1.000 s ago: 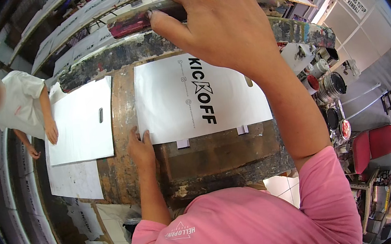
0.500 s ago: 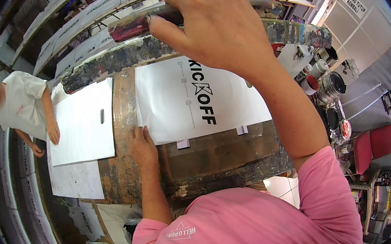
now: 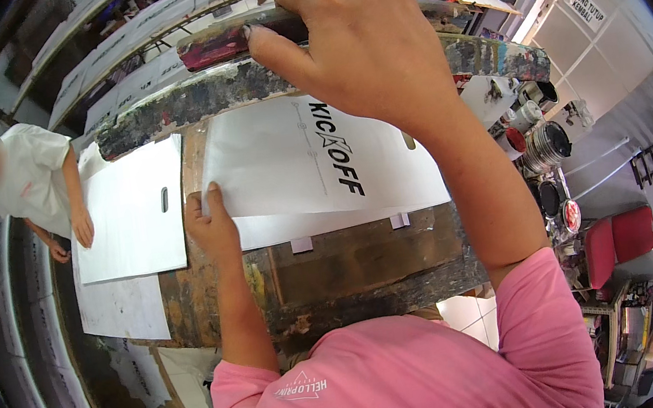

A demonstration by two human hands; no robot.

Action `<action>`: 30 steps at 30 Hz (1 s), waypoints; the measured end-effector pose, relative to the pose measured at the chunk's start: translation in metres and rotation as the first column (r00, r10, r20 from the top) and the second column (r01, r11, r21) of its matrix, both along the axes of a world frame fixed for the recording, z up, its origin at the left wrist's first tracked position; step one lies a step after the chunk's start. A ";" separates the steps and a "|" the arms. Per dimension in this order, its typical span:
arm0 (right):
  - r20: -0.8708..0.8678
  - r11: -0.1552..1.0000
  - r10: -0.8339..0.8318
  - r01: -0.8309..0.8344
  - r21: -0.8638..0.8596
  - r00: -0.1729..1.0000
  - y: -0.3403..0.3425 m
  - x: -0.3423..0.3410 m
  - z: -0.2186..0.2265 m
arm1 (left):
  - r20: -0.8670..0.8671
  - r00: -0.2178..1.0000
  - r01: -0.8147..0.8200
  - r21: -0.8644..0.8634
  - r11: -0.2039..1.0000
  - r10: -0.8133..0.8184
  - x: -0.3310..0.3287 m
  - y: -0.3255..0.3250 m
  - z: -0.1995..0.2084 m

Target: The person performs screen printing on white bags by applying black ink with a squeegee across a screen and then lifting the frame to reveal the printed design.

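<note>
My left hand [image 3: 212, 221] pinches the left edge of a white bag [image 3: 257, 159] with black print and a cut-out handle hole. That edge is lifted and curls off a white layer [image 3: 345, 223] beneath it. Above the bag, my right hand [image 3: 365, 46] is closed round an ink-stained wooden bar [image 3: 212, 48]. Some of its fingers are hidden behind the hand. Just nearer to me, a thick paint-crusted frame edge [image 3: 170, 102] runs across, raised over the far side of the worn wooden board [image 3: 365, 264]. Two small pale tabs [image 3: 301, 245] stick to the board along the white layer's near edge.
At left lies a stack of plain white bags [image 3: 127, 219], with a co-worker's hand [image 3: 83, 228] on it. Racks [image 3: 191, 2] with printed bags stand behind and at far left. Paint cans [image 3: 545, 143] and a red chair [image 3: 617, 247] are at right.
My left hand has moved left and up, taking the printed bag's left edge with it. The bag has shifted and now shows the white layer under it. My right hand stays on the bar.
</note>
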State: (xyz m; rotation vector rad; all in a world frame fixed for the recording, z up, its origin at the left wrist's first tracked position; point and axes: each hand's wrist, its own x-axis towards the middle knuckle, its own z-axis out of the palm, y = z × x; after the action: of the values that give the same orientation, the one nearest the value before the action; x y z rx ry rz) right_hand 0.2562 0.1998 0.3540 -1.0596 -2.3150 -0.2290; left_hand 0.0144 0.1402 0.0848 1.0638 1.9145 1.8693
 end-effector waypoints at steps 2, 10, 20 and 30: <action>-0.008 1.000 -0.007 0.007 0.024 1.000 0.001 -0.002 0.000 | 0.071 0.997 -0.042 -0.030 0.999 0.044 -0.013 -0.007 0.000; -0.006 0.996 -0.045 0.045 -0.077 0.999 0.004 -0.006 0.003 | 0.089 0.987 -0.128 -0.101 0.987 0.137 -0.080 -0.066 -0.027; -0.102 0.958 -0.019 0.047 0.282 0.995 0.027 -0.009 -0.037 | 0.057 0.921 -0.368 -0.204 0.907 0.386 -0.173 -0.116 -0.112; -0.053 0.993 -0.063 0.068 0.098 0.997 0.002 -0.015 -0.012 | -0.723 0.556 -0.650 -0.069 0.757 0.411 -0.127 -0.118 -0.080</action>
State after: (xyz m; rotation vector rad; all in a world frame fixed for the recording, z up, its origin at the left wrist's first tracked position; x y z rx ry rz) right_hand 0.2416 0.2017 0.3423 -1.0803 -2.2026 -0.3363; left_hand -0.1124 0.0222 0.0048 1.2299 3.1776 1.3523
